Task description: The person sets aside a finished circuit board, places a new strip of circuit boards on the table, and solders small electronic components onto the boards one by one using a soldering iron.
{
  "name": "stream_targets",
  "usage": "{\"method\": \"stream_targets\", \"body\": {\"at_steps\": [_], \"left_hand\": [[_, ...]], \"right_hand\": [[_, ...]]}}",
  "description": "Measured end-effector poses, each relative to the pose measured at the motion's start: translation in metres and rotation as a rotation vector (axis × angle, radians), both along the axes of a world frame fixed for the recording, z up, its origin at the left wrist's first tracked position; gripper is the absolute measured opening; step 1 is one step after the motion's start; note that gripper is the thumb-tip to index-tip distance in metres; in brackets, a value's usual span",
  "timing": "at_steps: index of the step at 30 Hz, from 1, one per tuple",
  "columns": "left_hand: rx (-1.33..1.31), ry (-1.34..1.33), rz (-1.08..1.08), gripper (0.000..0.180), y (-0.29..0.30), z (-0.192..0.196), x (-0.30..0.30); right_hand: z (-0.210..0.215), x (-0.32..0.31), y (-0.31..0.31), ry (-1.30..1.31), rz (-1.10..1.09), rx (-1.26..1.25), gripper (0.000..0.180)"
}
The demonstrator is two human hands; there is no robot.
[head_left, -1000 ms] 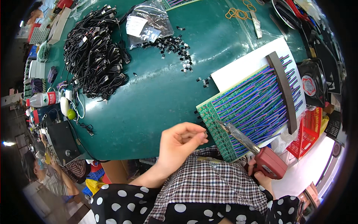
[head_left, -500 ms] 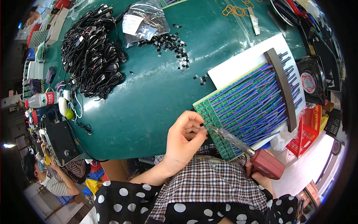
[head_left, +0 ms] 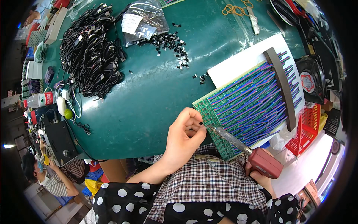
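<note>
The left hand (head_left: 184,136) has moved onto the green circuit board (head_left: 220,128), pinching a small black component (head_left: 201,123). The right hand (head_left: 261,179) still grips the red-handled soldering iron (head_left: 242,149), tip now meeting it.

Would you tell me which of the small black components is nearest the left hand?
The small black component pinched in the left hand's fingers, at the green circuit board's edge; the loose black components lie far up the mat.

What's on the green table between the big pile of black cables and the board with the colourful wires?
In the head view, small black parts lie scattered between the cable pile and the wired board, beside a clear plastic bag.
</note>
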State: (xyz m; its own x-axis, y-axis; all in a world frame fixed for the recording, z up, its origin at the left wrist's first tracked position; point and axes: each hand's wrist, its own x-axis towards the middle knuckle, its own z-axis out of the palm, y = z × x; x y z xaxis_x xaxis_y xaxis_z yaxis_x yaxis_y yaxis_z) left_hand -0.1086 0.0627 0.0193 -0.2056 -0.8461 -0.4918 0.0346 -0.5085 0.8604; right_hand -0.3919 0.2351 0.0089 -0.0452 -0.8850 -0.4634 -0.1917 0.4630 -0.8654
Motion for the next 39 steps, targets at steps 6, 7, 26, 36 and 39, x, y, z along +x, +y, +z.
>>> {"method": "stream_targets", "body": {"at_steps": [6, 7, 26, 36, 39], "left_hand": [[-0.013, 0.001, 0.01, 0.019, 0.0, -0.001, -0.001], [-0.019, 0.0, 0.011, 0.019, 0.0, -0.002, -0.001], [-0.086, -0.082, -0.022, 0.019, 0.001, 0.002, -0.001], [-0.39, -0.343, -0.057, 0.017, -0.072, -0.008, 0.023], [-0.613, -0.595, -0.252, 0.011, -0.103, -0.018, 0.017]], "right_hand": [[-0.003, 0.0, -0.002, 0.041, 0.069, -0.018, 0.082], [-0.004, 0.0, -0.003, 0.017, 0.084, -0.055, 0.082], [0.018, 0.016, -0.024, -0.389, -0.104, 0.055, 0.062], [0.016, 0.018, -0.022, -0.467, -0.165, 0.02, 0.07], [0.016, 0.02, -0.019, -0.494, -0.218, 0.018, 0.072]]}}
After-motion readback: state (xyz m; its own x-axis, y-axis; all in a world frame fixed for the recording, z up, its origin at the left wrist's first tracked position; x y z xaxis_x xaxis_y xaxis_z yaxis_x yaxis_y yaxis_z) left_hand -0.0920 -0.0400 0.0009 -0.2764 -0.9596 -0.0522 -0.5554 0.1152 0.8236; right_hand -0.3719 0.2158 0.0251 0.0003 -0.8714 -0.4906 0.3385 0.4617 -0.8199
